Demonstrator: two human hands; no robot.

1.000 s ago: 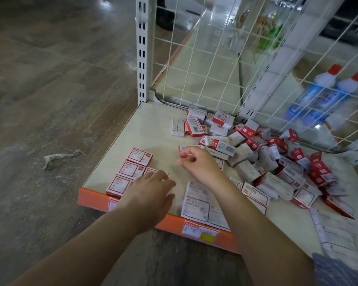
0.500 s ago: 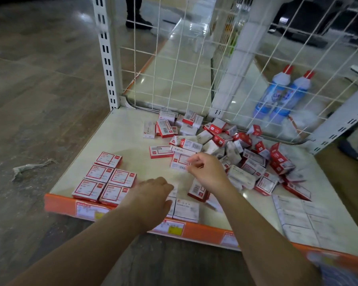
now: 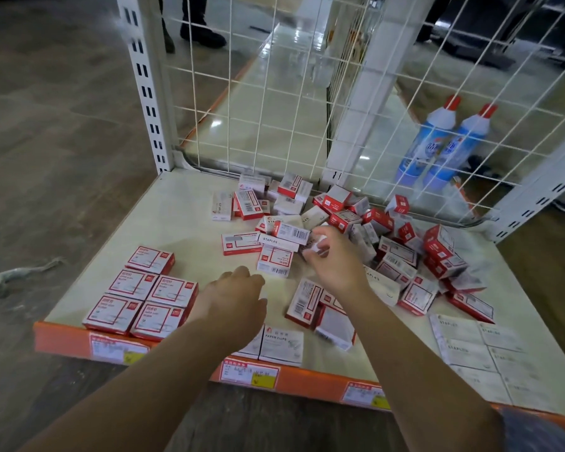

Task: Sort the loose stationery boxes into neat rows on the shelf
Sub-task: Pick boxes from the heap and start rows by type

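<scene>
A heap of loose red-and-white stationery boxes (image 3: 366,230) covers the middle and back right of the low cream shelf (image 3: 180,230). Several red-framed boxes (image 3: 144,291) lie flat in neat rows at the front left corner. White paper-clip boxes (image 3: 281,345) lie at the front edge, and flat white staples boxes (image 3: 470,350) are lined up at the front right. My right hand (image 3: 333,259) reaches into the heap and pinches a small white box (image 3: 317,244). My left hand (image 3: 238,298) hovers palm down over the shelf's front, fingers relaxed, holding nothing.
A white wire grid (image 3: 274,93) backs the shelf, with slotted uprights (image 3: 144,83) at the left and right. Two blue bottles (image 3: 444,145) stand behind the grid. The shelf's orange front lip (image 3: 190,353) carries price labels. A person's shoes (image 3: 199,34) and a scrap (image 3: 20,275) are on the floor.
My right hand moved deeper into the heap and pinched a small white box. My left hand stayed over the front of the shelf. The view drew back and tilted up slightly.
</scene>
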